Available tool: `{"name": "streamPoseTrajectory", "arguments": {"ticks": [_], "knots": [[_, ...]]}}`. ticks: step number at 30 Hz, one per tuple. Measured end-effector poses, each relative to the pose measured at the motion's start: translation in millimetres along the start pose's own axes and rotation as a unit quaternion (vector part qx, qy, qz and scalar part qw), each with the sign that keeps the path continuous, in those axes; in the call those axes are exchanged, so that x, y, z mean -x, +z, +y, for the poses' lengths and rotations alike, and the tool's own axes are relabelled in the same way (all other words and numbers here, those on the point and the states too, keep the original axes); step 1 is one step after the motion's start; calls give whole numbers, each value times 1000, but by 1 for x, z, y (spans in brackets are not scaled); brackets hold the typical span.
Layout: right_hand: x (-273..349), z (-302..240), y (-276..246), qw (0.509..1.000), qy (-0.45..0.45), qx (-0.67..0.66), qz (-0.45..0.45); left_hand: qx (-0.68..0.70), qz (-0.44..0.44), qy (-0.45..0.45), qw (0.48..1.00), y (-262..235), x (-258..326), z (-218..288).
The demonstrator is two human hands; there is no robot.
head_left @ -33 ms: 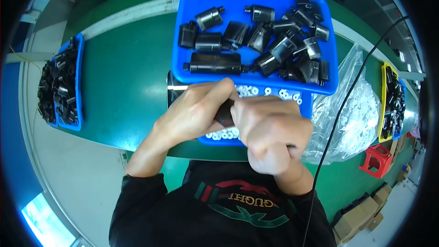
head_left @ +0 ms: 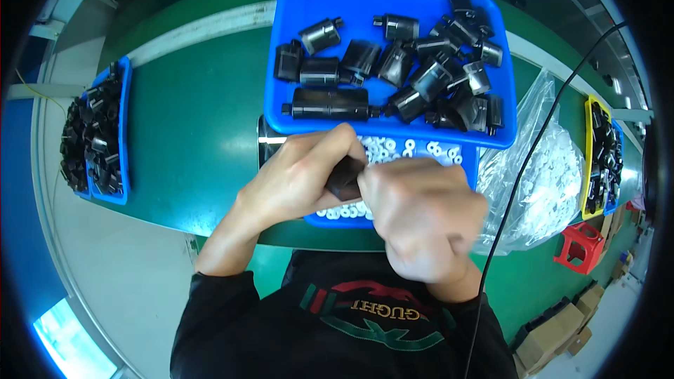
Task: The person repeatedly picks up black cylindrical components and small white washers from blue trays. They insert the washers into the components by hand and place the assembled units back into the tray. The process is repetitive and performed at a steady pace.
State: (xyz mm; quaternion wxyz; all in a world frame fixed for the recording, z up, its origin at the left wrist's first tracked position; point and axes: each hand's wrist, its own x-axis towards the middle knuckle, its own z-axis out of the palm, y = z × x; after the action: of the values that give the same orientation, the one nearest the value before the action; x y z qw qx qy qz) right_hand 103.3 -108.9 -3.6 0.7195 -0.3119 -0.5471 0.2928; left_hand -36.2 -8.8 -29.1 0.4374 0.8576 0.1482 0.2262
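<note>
My left hand is closed around a dark cylindrical part, of which only a short stretch shows between my hands. Pressed up to the right end of that part is my right hand, fingers curled in and slightly blurred; what they grip is hidden. Beneath both hands lies a shallow blue tray of small white rings. Just beyond, a larger blue bin holds several black cylinders with stubby ends, among them one longer cylinder along its near side.
A clear plastic bag of white pieces sits at right, with a black cable hanging across the view. Blue bins of black parts stand far left, a yellow bin far right. A red stool and cardboard boxes are on the floor.
My right hand has shifted slightly to the right and downward, and a bit more of the dark part shows between my hands. My left hand keeps its hold.
</note>
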Motion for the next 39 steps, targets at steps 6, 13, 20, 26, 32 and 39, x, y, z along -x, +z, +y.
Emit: {"name": "streamPoseTrajectory", "arguments": {"ticks": [6, 13, 20, 26, 32, 39], "knots": [[-7, -57, -37, 984, -53, 71, -153, -1, -20, -75, 997, -30, -8, 14], [53, -34, -76, 756, 145, 611, -183, -111, 6, -33, 993, -67, -97, 18], [76, -20, -79, 705, 137, 694, -54, -378, 15, -89, 921, -64, -264, -62], [81, -11, -78, 658, 118, 741, -53, -383, -87, -237, 889, -58, -319, -155], [83, -10, -79, 672, 115, 728, -73, -416, -19, -107, 903, -46, -298, -136], [85, -5, -79, 683, 122, 718, -61, -338, -72, 123, 930, 0, -182, -30]]}}
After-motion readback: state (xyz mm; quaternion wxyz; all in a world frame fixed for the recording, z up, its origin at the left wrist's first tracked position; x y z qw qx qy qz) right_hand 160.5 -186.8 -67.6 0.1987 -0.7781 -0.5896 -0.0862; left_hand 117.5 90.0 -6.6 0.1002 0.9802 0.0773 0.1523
